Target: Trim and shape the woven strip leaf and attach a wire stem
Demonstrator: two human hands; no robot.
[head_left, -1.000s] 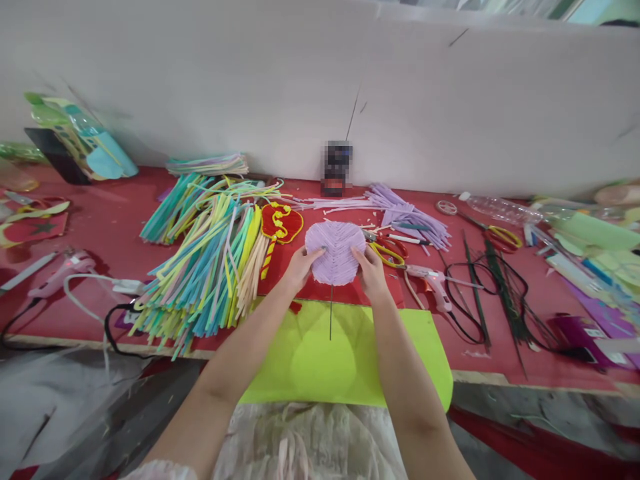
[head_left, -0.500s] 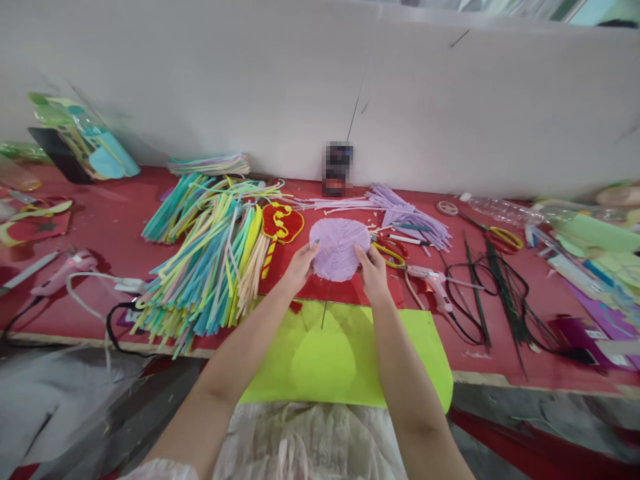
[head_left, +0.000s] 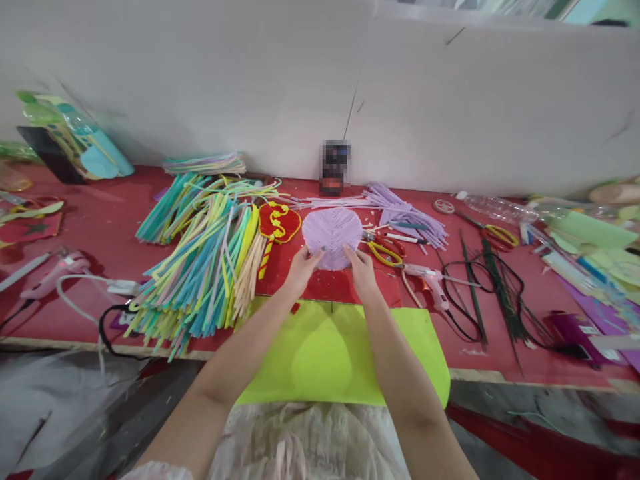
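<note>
A round lilac woven fan piece [head_left: 332, 235] on a thin dark wire stem [head_left: 331, 305] is held above the red table [head_left: 115, 220]. My left hand [head_left: 300, 268] pinches its lower left edge. Its lower right edge is pinched by my right hand [head_left: 360, 270]. Below the hands lies a lime green foam sheet [head_left: 340, 353]. A red and yellow ornament [head_left: 279, 222] lies just left of the fan piece.
A big heap of coloured strips [head_left: 200, 260] covers the left. Lilac strips [head_left: 405, 217], yellow-handled scissors [head_left: 385, 252] and a pink glue gun [head_left: 427, 277] lie to the right, with dark wires [head_left: 495, 293] beyond. A second glue gun [head_left: 45, 280] sits far left. A white wall [head_left: 300, 87] backs the table.
Both hands have moved the fan piece away from me, toward the wall, and their grip has slid from its sides to its lower edge.
</note>
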